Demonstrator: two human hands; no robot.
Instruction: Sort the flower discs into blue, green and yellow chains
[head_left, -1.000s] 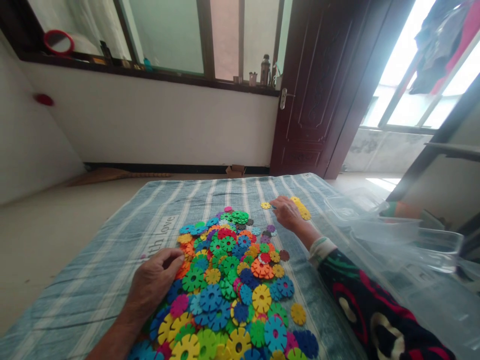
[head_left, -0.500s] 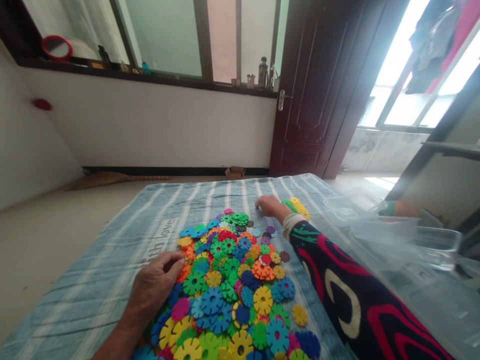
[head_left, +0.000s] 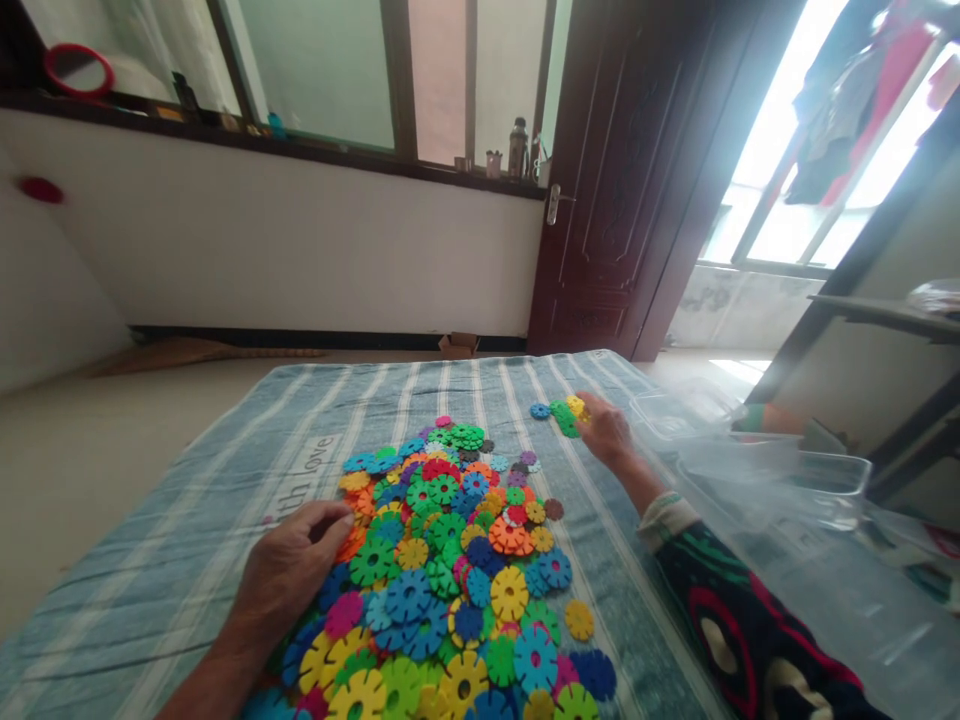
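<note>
A heap of colourful plastic snowflake discs (head_left: 409, 595), notched round the rim and holed in the middle, covers much of the striped cloth. At the heap's left edge, my left hand (head_left: 292, 560) has curled fingers beside orange discs; what they hold, if anything, is hidden. Farther off on the right, my right hand (head_left: 607, 430) is closed over yellow discs (head_left: 575, 405), whose far part it hides. Green discs (head_left: 564, 418) lie grouped just left of it. One blue disc (head_left: 540, 411) lies on the cloth left of the green ones.
Clear plastic boxes (head_left: 795, 480) stand right of the cloth-covered surface (head_left: 202, 530), close to my right forearm. A brown door (head_left: 600, 180), a low wall with a ledge and a small cardboard box (head_left: 459, 346) are beyond the far edge.
My right hand has moved right, from the bare cloth to the yellow discs. The blue disc now shows where that hand was. My left hand stays by the heap; the view has shifted slightly.
</note>
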